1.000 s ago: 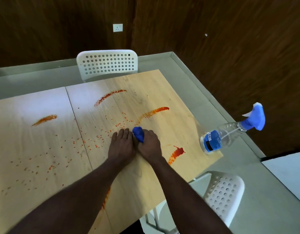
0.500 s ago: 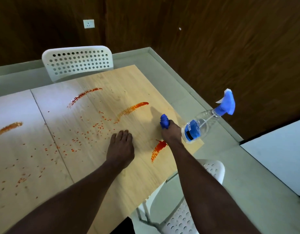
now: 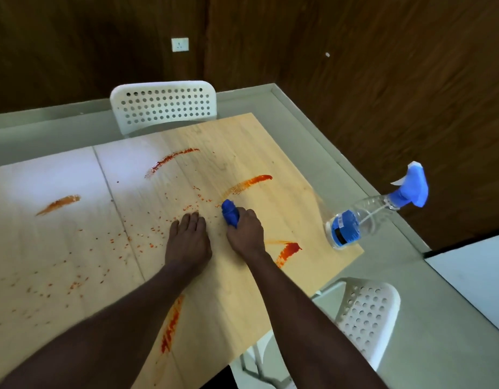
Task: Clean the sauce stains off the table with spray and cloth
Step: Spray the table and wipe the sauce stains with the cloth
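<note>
A light wooden table (image 3: 242, 290) is smeared with red-orange sauce streaks (image 3: 248, 183) and many small spots. My right hand (image 3: 245, 234) grips a bunched blue cloth (image 3: 230, 213) and presses it on the tabletop near the middle. My left hand (image 3: 188, 240) lies flat on the table just left of it, fingers straight. A clear spray bottle (image 3: 366, 217) with a blue label and blue trigger head stands at the table's right corner, away from both hands.
One white perforated chair (image 3: 164, 106) stands at the far side of the table, another (image 3: 363, 318) at the right near corner. Dark wooden walls close the room behind. A grey ledge (image 3: 312, 130) runs along the wall.
My right hand has dragged the blue cloth back left, from beside the spray bottle to next to my left hand. My left hand has stayed flat in place.
</note>
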